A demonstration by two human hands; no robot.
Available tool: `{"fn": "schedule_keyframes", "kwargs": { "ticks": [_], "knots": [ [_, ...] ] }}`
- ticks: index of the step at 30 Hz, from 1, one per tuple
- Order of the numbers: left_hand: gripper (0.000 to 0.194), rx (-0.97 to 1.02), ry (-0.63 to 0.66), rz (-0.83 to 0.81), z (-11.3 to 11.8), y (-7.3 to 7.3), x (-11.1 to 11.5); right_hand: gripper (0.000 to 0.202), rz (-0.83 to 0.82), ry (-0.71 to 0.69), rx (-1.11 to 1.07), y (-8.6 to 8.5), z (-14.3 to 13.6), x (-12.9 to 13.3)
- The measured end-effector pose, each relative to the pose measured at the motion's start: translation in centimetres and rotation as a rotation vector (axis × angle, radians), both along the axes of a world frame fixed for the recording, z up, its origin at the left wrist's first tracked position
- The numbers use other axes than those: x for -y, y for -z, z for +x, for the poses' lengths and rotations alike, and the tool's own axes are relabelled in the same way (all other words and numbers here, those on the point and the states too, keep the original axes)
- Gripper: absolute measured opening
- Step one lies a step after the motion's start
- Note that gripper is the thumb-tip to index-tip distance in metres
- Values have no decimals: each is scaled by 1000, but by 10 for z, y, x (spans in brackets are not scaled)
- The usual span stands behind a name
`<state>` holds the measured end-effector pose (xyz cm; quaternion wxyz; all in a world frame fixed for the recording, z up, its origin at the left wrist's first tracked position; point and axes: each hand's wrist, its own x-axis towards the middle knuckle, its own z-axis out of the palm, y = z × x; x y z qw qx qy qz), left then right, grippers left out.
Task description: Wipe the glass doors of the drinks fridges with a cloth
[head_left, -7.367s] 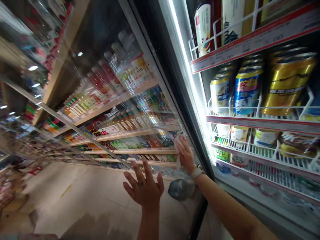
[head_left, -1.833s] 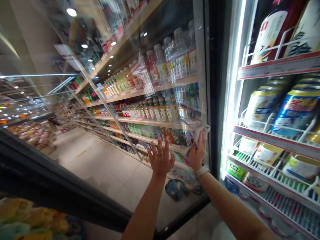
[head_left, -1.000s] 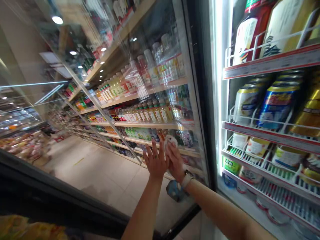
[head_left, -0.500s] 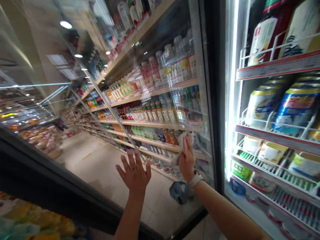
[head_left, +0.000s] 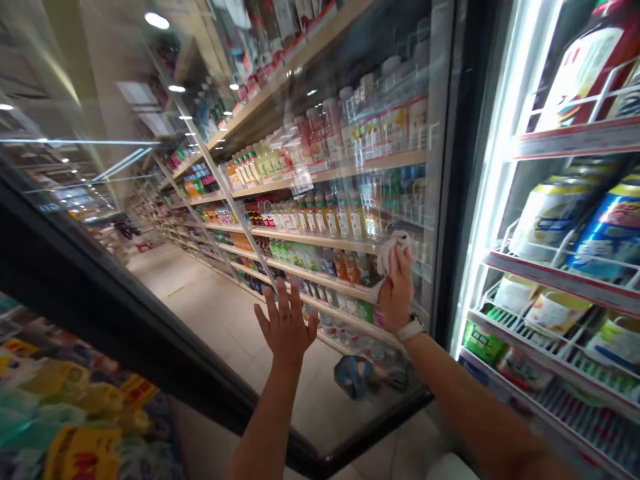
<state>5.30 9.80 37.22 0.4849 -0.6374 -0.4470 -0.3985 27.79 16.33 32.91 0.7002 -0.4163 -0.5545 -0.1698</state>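
Filling the middle of our view is a tall, clear glass door in a thick black frame (head_left: 463,200). Seen in its glass are long pale wooden shelves (head_left: 320,240) with rows of bottles. Right of the door stands a white, brightly lit cooler with wire racks (head_left: 500,160), holding a dark red bottle with a white label (head_left: 583,67), a silver can with a yellow rim (head_left: 543,220) and a blue can (head_left: 613,230). Left of the door, partly cut off by its frame, lie yellow and green plastic-wrapped packages (head_left: 60,387). Low in the door's glass shows a blue and dark grey bundle (head_left: 353,375); we cannot tell what it is.

Our left hand (head_left: 286,328) is raised before the door's lower middle, fingers spread and holding nothing; we cannot tell whether its palm touches the glass. Our right hand (head_left: 399,290), near the door's right edge, grips a bunched off-white cloth (head_left: 393,250) against the glass, the fingers lying over it and hiding part of it. Our right wrist, also before the door, wears a narrow pale band (head_left: 411,329).
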Motion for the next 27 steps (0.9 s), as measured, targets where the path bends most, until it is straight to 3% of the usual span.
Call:
{"fn": "schedule_keyframes", "kwargs": {
  "ticks": [2,5,9,12,15,20,22,24,27],
  "knots": [
    [65,7,8,-7,0,1,-1,66,1,-1,-74,-5,-7,1],
    [65,1,29,-26,-2,-1,-2,66,-27,-55,-20,2,-51,16],
    [64,-18,24,-17,-5,-4,-1,61,6,-182,343,37,-108,40],
    [64,-33,38,-16,-7,-6,-1,53,60,-227,512,57,-115,45],
    [64,-36,47,-16,-7,-5,-2,47,102,-222,648,43,-96,37],
    [63,-12,53,-25,-5,-2,-5,54,12,-90,493,-31,-64,21],
    [63,1,82,-52,-7,-2,-3,58,-11,-77,430,-47,-62,18],
    [63,-3,138,-94,-12,-3,2,61,1,-92,451,-45,-62,17],
    [64,40,175,-95,-24,1,15,60,5,-119,545,-8,-65,22]
  ]
}}
